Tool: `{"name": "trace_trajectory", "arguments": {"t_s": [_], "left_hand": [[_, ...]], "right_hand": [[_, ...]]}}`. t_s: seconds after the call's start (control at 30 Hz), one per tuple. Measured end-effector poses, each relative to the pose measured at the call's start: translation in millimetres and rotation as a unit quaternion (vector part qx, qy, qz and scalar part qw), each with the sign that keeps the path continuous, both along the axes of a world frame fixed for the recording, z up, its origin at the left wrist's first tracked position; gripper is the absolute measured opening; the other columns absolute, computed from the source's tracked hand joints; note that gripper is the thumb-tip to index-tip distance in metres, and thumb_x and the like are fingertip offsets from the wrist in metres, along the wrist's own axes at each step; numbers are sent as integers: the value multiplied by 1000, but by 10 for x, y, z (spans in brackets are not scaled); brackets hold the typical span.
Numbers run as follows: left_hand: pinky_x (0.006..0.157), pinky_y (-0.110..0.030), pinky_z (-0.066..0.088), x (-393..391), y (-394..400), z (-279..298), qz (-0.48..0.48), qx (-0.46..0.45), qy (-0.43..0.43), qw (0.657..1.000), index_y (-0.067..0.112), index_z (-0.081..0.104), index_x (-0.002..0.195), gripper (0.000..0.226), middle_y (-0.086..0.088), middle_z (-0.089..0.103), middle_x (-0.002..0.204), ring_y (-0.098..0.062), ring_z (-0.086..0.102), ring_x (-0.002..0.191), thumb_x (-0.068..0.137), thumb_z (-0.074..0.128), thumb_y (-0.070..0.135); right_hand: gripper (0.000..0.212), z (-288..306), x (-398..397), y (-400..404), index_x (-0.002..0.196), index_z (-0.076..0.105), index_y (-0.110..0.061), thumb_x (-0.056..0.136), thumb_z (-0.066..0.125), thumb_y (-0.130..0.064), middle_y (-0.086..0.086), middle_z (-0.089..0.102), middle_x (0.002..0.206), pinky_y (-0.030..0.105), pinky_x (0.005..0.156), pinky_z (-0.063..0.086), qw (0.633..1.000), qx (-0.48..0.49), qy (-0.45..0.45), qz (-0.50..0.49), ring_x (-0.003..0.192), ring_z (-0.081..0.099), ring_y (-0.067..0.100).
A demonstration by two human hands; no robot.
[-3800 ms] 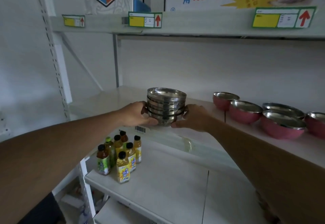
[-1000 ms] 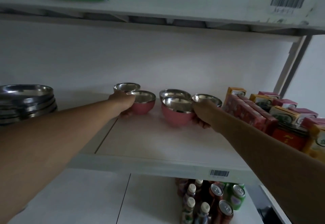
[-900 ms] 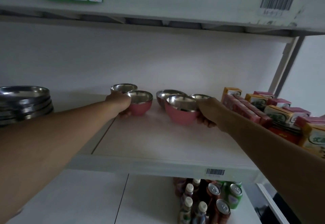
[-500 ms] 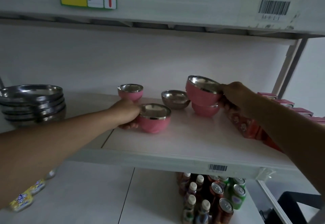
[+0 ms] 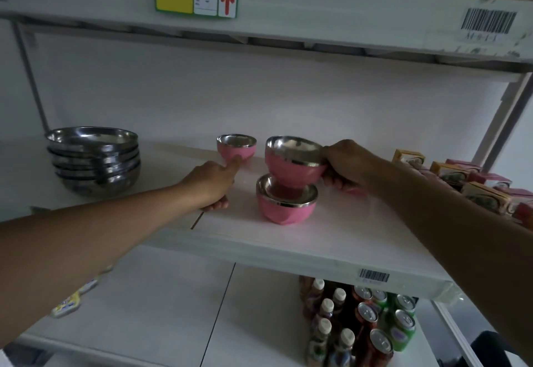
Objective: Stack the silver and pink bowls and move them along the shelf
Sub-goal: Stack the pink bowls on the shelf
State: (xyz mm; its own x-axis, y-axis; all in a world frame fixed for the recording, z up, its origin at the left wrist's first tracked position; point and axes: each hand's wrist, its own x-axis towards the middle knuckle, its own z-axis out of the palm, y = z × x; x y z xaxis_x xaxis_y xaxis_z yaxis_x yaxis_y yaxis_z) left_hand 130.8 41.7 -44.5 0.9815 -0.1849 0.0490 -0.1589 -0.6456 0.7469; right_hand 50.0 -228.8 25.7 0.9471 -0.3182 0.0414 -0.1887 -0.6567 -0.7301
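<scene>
The silver bowls already sit as 1 finished stack at the left end of the middle shelf, so that half looks done. The pink bowls are mid-stack. The right hand grips a pink bowl by its rim and side, fingers curled round it, and holds it just above a second pink bowl that stands on the shelf; its base appears to be entering that bowl's mouth, though whether they touch I cannot tell. The left hand holds nothing, its index finger stretched out to the side of a third, smaller-looking pink bowl farther back, the other fingers loosely curled. Still to do, as I judge it: seat the held bowl, add the remaining one, then shift the stack along.

Against 0.5 s ago, the left hand has let go of the front bowl, and the right hand's bowl has come over it from the bowls at the back right. Drink cartons stand to the right.
</scene>
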Motion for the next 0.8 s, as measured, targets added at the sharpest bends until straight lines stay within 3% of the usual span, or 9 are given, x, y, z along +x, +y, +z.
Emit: {"name": "trace_trajectory", "arguments": {"t_s": [0.17,0.3,0.37,0.43,0.53,0.6,0.67,0.73,0.8], "left_hand": [[38,-21,45,48,260,-68,29,12,-21,999,8,77,105,86,-5,77,59,-15,63,38,97,29,79],[47,-25,48,34,298,-141,15,38,-44,998,10,76,102,94,-2,77,59,-14,64,40,85,24,87],[55,-28,48,23,280,-144,2,63,-67,996,13,76,94,92,1,77,59,-13,66,42,84,22,88],[66,-32,50,16,271,-143,-5,115,-112,987,18,73,82,88,1,77,63,-16,72,56,88,20,88],[79,-37,52,8,299,-116,-14,200,-166,965,29,70,100,76,2,76,100,-25,71,91,90,24,88],[89,-39,51,14,329,-62,-49,233,-190,952,34,68,126,65,-1,73,129,-30,68,115,96,34,80],[101,-39,49,36,372,2,-73,256,-216,939,29,63,145,60,-3,66,150,-30,62,135,103,43,67],[108,-38,46,60,408,42,-84,271,-226,932,26,62,149,56,-5,61,157,-30,58,141,105,47,58],[106,-38,47,63,423,29,-97,280,-218,930,25,64,146,54,-6,62,155,-30,59,139,105,48,55]], "right_hand": [[52,-166,-80,165,46,63,-14,93,44,-26,4,54,41,20,41,37,998,-59,6,14,34,45,17],[33,-318,-18,132,67,63,-8,92,43,-18,6,50,43,21,37,33,998,-49,-16,24,31,40,18],[37,-376,4,83,66,61,-15,97,45,-27,2,52,39,20,37,34,998,-54,-17,23,29,41,14],[50,-412,-3,25,69,64,-19,101,43,-52,3,60,42,20,38,38,999,-49,-19,13,31,48,14],[63,-443,0,-137,94,71,-14,101,39,-67,10,73,62,25,42,48,999,-29,-13,-34,49,62,21],[52,-466,-41,-271,114,70,-7,108,42,-51,18,77,90,35,59,56,993,-112,0,-33,71,66,28],[38,-498,-141,-360,134,60,-4,110,43,-28,23,71,115,45,83,56,971,-239,2,-5,95,65,33],[36,-543,-280,-385,140,53,-12,105,50,-17,15,67,118,44,87,54,963,-267,-14,33,107,65,31],[50,-632,-436,-366,149,47,-23,101,59,-16,3,64,120,40,90,57,958,-276,-42,65,109,64,25]]}}
